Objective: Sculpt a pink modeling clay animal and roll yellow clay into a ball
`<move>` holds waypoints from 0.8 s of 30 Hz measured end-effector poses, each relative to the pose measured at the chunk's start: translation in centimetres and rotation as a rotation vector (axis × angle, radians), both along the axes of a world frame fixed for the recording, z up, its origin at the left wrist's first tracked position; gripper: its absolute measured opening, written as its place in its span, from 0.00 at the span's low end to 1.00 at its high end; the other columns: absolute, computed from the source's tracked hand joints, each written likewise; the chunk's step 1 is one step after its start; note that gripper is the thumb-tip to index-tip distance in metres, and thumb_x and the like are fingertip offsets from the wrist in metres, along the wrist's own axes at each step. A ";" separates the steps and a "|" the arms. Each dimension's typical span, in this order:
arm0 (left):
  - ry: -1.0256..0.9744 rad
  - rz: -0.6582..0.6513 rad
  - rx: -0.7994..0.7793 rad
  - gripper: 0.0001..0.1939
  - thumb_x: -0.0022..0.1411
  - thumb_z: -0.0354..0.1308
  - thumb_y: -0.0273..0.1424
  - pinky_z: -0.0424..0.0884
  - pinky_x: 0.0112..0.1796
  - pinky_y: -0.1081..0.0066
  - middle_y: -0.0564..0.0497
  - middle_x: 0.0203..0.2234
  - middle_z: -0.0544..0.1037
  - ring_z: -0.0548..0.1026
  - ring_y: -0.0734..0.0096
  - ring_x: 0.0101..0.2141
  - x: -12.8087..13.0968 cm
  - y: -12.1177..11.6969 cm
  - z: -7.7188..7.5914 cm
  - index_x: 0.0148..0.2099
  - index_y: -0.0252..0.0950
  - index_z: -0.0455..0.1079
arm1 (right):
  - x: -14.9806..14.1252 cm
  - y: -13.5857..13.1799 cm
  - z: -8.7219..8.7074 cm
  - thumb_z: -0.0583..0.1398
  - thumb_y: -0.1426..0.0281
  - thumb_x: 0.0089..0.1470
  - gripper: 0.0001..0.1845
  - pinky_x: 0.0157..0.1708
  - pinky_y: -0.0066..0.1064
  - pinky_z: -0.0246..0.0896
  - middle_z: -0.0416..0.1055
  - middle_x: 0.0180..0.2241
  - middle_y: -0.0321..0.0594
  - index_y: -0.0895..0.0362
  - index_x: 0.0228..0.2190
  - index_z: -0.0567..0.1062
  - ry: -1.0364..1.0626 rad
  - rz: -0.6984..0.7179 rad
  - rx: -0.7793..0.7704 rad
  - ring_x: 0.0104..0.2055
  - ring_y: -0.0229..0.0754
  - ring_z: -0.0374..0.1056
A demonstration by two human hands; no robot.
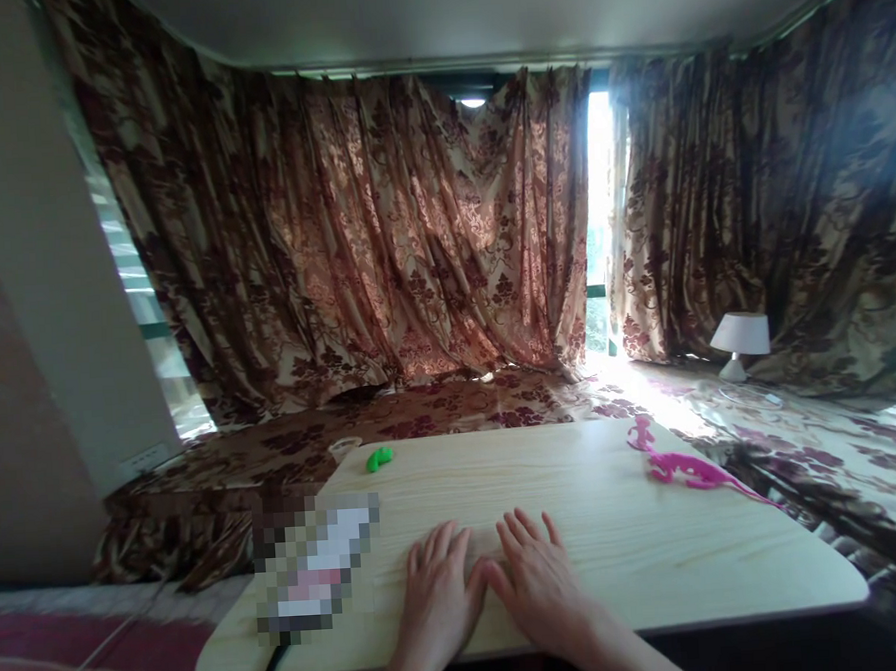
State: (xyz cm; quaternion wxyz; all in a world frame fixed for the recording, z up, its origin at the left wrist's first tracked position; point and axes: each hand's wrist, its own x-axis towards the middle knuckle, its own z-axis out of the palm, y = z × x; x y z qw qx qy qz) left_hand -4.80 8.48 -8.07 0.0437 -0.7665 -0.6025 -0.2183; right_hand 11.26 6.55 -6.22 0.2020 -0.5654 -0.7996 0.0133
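My left hand [440, 583] lies flat, palm down, on the pale wooden table [640, 556], fingers stretched forward. Beside it my right hand [533, 569] rests the same way, and the two thumbs meet in the middle. Neither hand holds anything. Toward the far left corner of the tabletop sits a small curved bright green object [379, 459]. At the far right lies a pink long-tailed figure [684, 468], its thin tail reaching past the table's edge. To the left of my hands is a pixelated, blurred-out item [325, 562] with a black cable.
A window seat covered in floral cloth [459, 410] runs behind the table. On its right stands a small white lamp [740, 335]. Patterned curtains [442, 226] hang across the windows. A pale cord [96, 654] trails over the floor at left.
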 end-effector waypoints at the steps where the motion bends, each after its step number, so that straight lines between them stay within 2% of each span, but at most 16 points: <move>1: -0.004 -0.002 0.003 0.23 0.63 0.41 0.41 0.51 0.55 0.56 0.45 0.55 0.66 0.60 0.59 0.57 0.0 -0.1 0.0 0.55 0.40 0.65 | 0.2 -1.5 -0.4 0.44 0.54 0.59 0.31 0.61 0.48 0.30 0.51 0.61 0.46 0.58 0.58 0.59 -0.004 0.043 0.005 0.64 0.49 0.41; 4: -0.013 -0.006 0.015 0.22 0.63 0.42 0.40 0.51 0.55 0.57 0.45 0.55 0.67 0.60 0.59 0.56 0.0 -0.3 0.1 0.55 0.39 0.65 | 0.4 -3.7 -1.0 0.45 0.53 0.58 0.33 0.61 0.48 0.29 0.43 0.63 0.43 0.57 0.60 0.56 -0.010 0.121 0.021 0.65 0.50 0.36; 6: -0.009 -0.007 0.015 0.23 0.63 0.42 0.40 0.52 0.55 0.57 0.44 0.55 0.67 0.60 0.59 0.56 0.1 -0.3 0.1 0.55 0.39 0.65 | 0.2 -2.8 -0.8 0.45 0.53 0.58 0.33 0.61 0.48 0.28 0.43 0.63 0.44 0.58 0.60 0.55 -0.010 0.084 0.037 0.65 0.50 0.36; 9: 0.008 -0.006 0.018 0.23 0.63 0.41 0.41 0.52 0.55 0.57 0.44 0.55 0.66 0.60 0.58 0.56 0.2 -0.2 0.1 0.54 0.38 0.65 | -0.5 1.5 0.2 0.44 0.55 0.59 0.33 0.61 0.49 0.28 0.46 0.62 0.49 0.63 0.59 0.57 -0.002 -0.044 0.032 0.65 0.50 0.37; 12: 0.018 -0.007 0.028 0.23 0.64 0.40 0.42 0.51 0.55 0.57 0.44 0.55 0.67 0.60 0.59 0.56 0.3 0.0 0.0 0.54 0.39 0.65 | -0.7 6.6 1.2 0.44 0.55 0.59 0.35 0.58 0.54 0.36 0.51 0.60 0.60 0.69 0.57 0.59 0.024 -0.111 -0.016 0.64 0.55 0.43; 15: 0.016 -0.007 0.037 0.22 0.64 0.41 0.41 0.51 0.55 0.56 0.45 0.55 0.67 0.60 0.59 0.56 0.2 0.3 -0.3 0.54 0.40 0.65 | -0.4 8.8 1.5 0.43 0.55 0.60 0.34 0.55 0.56 0.44 0.55 0.58 0.62 0.69 0.55 0.61 0.037 -0.116 -0.053 0.61 0.57 0.49; 18: 0.021 -0.002 0.042 0.23 0.63 0.42 0.42 0.52 0.55 0.56 0.45 0.55 0.66 0.60 0.59 0.57 0.2 0.5 -0.6 0.54 0.39 0.65 | 0.0 6.2 0.9 0.44 0.55 0.60 0.33 0.58 0.53 0.39 0.53 0.59 0.57 0.66 0.57 0.60 0.025 -0.081 -0.042 0.63 0.54 0.45; 20: 0.025 -0.007 0.043 0.23 0.63 0.42 0.42 0.52 0.55 0.56 0.44 0.55 0.66 0.60 0.59 0.56 0.1 0.5 -0.7 0.55 0.39 0.65 | 0.3 2.4 0.2 0.43 0.54 0.60 0.33 0.60 0.49 0.32 0.51 0.61 0.52 0.63 0.58 0.58 0.011 -0.031 -0.026 0.64 0.51 0.40; 22: 0.024 -0.013 0.041 0.23 0.63 0.42 0.42 0.52 0.55 0.56 0.44 0.55 0.66 0.60 0.59 0.56 0.1 0.6 -0.7 0.55 0.38 0.64 | 0.8 -1.5 -0.4 0.41 0.53 0.60 0.33 0.61 0.46 0.31 0.47 0.63 0.47 0.59 0.59 0.56 0.003 0.062 -0.013 0.65 0.48 0.37; 24: 0.020 -0.014 0.036 0.23 0.64 0.42 0.41 0.51 0.55 0.57 0.44 0.55 0.66 0.59 0.60 0.57 0.1 0.5 -0.8 0.55 0.38 0.64 | 1.1 -4.2 -0.8 0.41 0.53 0.60 0.33 0.61 0.45 0.32 0.40 0.64 0.43 0.57 0.61 0.53 0.006 0.132 0.000 0.66 0.47 0.32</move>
